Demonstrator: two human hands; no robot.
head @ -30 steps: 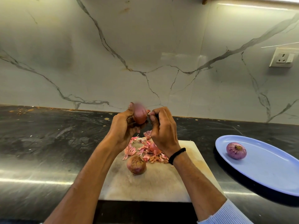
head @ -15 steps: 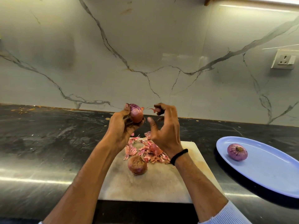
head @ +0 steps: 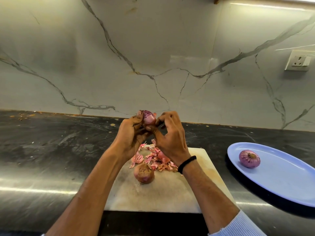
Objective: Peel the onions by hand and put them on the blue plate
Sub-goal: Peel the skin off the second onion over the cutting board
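Head view has you looking down at your two hands raised over the board. Your left hand (head: 131, 133) is wrapped around a small, round, half-peeled red onion (head: 149, 117), purple ribbed flesh showing on top, fingers curled tight around its lower half. Your right hand (head: 170, 137) is right up against it, thumb and fingertips pinched at the onion's right side; whether there's a bit of skin between them is too small to make out. A thin black band (head: 186, 161) sits on your right wrist, and a pale blue ribbed sleeve (head: 238, 225) is pushed up that forearm.

Containers first: the oval, glossy blue plate (head: 281, 181) sits off to the right on the table and has one peeled purple onion (head: 249, 158) in it, smooth and shiny, lying near the plate's left end.

Under your hands is a worn, off-white rectangular cutting board (head: 153, 196) with stains. On it there's an unpeeled reddish-brown onion (head: 144, 173) with dry papery skin, root end up, and just behind it a loose pile of pink, flaky onion skins (head: 153, 159).

The table (head: 51, 150) is dark, polished stone with grey streaks and a few crumbs near the back edge. Behind it is a white marble wall (head: 153, 48) with grey veins, and a white wall socket (head: 298, 60) on the right.
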